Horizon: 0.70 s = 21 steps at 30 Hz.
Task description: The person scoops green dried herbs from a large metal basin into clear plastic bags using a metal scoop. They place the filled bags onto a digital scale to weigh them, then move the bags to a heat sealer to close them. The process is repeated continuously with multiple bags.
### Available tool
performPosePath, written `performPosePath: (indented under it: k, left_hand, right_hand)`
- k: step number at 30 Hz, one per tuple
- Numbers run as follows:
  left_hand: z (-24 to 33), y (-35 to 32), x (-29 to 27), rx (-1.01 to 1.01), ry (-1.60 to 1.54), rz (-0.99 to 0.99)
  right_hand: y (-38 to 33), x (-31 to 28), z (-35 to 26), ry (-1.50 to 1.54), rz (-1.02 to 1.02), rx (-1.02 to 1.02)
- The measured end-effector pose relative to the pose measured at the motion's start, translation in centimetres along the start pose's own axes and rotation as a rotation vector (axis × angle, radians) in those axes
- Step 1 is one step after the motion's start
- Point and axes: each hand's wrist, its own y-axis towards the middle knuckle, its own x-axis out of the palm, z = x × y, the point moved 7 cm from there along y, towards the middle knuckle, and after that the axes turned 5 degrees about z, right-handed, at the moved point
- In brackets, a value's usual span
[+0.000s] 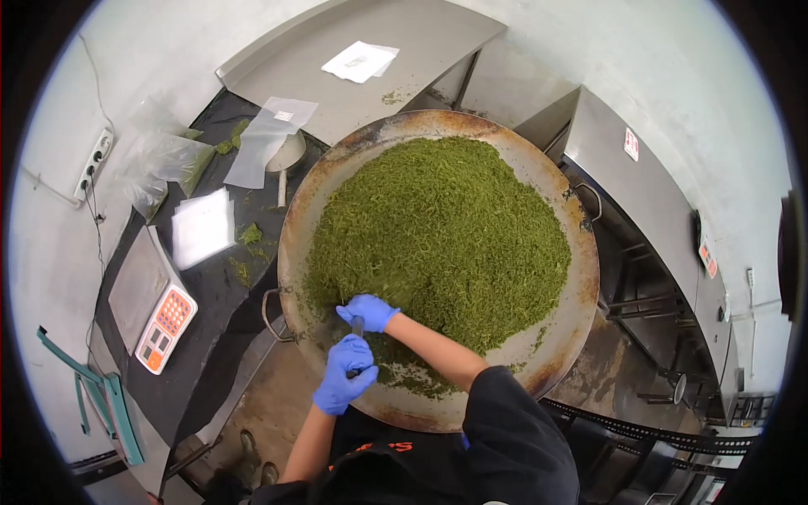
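Note:
A wide, shallow metal pan [581, 324] with a rust-brown rim holds a big heap of finely shredded green leaves [446, 227]. At the heap's near-left edge, both my hands, in blue gloves, grip one tool handle [358, 326]. My left hand [343, 376] is closed round its near end. Further up, my right hand [369, 312] wraps the handle just above the shreds. The tool's working end is hidden, so its kind does not show. Shreds beside my right hand look blurred.
Left of the pan, a black-covered table carries a scale [164, 324], white sheets [204, 227], plastic bags [172, 160] and a metal scoop [288, 156]. A teal bag sealer [105, 400] stands beyond. Steel tables [396, 34] run behind and along the right [640, 181]. Loop handles [271, 316] jut from the pan.

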Motion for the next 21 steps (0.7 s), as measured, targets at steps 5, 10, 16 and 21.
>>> performPosePath:
  k: [5, 10, 16, 21]
  left_hand:
    - [4.8, 3.1, 2.2, 0.185, -0.012, -0.171]
    - [7.3, 4.7, 5.5, 0.344, 0.05, -0.338]
    - [9.9, 6.9, 10.5, 0.465, 0.014, -0.545]
    - [10.8, 7.0, 13.8, 0.504, -0.147, -0.345]
  right_hand:
    - [-0.5, -6.8, -3.0, 0.081, 0.293, -0.158]
    - [-1.2, -12.6, -3.0, 0.206, 0.545, -0.107]
    - [-5.4, -20.8, -2.4, 0.038, 1.051, -0.372]
    - [-12.0, -22.5, -0.3, -0.042, 1.523, -0.11]
